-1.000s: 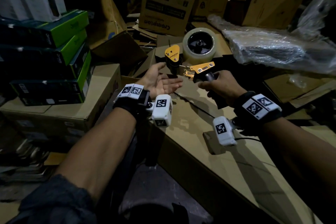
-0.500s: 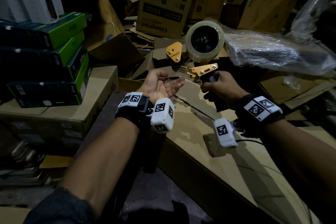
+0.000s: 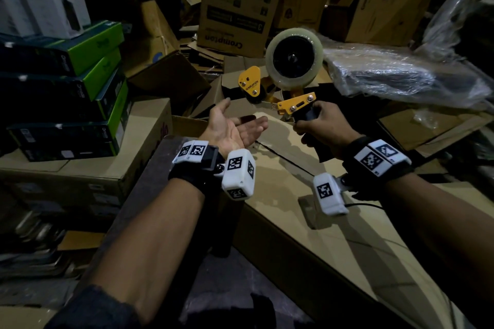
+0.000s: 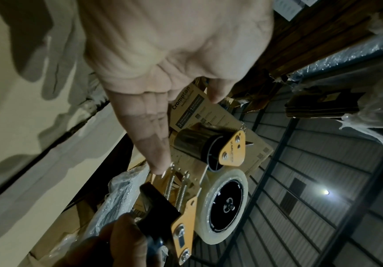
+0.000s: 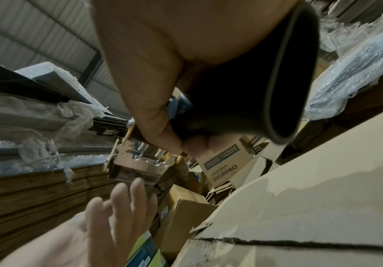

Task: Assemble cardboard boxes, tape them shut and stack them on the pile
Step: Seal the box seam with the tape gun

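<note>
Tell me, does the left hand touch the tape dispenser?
Cannot tell. In the head view the left hand lies open just below the tape dispenser; no view shows contact or gap plainly.

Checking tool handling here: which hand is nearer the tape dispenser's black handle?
Right. The right hand grips the tape dispenser by its black handle; the left hand lies open, palm up, beside the dispenser's front end, not touching it.

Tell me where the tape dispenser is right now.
In the head view the tape dispenser sits upper centre, held up by its black handle in the right hand, just beyond the open left hand, above the cardboard box.
</note>
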The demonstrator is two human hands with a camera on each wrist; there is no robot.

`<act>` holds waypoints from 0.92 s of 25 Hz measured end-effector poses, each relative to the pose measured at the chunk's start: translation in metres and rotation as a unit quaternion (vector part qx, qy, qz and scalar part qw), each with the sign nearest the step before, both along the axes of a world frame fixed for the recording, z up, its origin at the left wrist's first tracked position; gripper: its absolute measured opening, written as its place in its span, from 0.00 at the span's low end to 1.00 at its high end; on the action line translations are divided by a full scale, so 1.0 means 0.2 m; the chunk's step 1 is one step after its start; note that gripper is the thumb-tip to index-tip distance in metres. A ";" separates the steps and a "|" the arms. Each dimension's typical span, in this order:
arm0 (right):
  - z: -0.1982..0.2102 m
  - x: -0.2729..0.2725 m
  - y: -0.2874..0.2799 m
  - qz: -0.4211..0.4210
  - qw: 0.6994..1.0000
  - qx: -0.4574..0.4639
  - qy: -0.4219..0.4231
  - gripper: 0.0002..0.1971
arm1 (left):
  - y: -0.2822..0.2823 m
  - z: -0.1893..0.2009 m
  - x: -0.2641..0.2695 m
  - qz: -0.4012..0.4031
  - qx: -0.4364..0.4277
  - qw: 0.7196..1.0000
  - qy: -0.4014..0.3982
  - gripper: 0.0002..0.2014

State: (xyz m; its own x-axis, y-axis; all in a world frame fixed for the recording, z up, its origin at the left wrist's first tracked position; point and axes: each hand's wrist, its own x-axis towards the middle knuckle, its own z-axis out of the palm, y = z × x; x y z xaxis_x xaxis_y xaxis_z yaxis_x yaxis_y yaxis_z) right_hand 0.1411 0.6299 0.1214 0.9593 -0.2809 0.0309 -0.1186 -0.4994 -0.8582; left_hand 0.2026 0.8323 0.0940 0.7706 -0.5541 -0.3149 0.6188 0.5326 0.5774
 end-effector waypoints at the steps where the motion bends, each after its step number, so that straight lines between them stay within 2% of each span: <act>1: 0.00 0.00 0.00 0.000 1.000 -0.004 0.000 0.16 | 0.00 0.00 0.01 -0.008 0.014 1.000 0.002 0.36; 7: 0.00 0.00 0.00 -0.008 1.000 -0.015 -0.012 0.14 | -0.03 0.03 0.00 -0.007 0.017 1.000 0.010 0.30; 11: 0.00 -0.01 -0.01 -0.009 1.000 -0.006 -0.012 0.13 | -0.06 0.01 0.01 0.020 -0.007 0.999 0.025 0.14; 13: 0.00 0.00 -0.02 -0.014 1.000 0.001 -0.016 0.13 | -0.05 -0.01 0.01 0.010 -0.026 0.999 0.028 0.09; 17: -0.02 0.00 -0.04 -0.020 0.999 0.021 -0.018 0.11 | -0.03 -0.03 0.00 -0.014 -0.042 0.999 0.014 0.12; 21: -0.03 0.01 -0.04 -0.016 0.999 0.028 -0.017 0.09 | -0.05 -0.05 0.01 0.028 -0.078 0.996 0.016 0.13; 23: -0.04 0.02 -0.05 -0.019 0.999 0.015 -0.023 0.09 | -0.05 -0.06 0.03 0.042 -0.067 0.996 0.028 0.16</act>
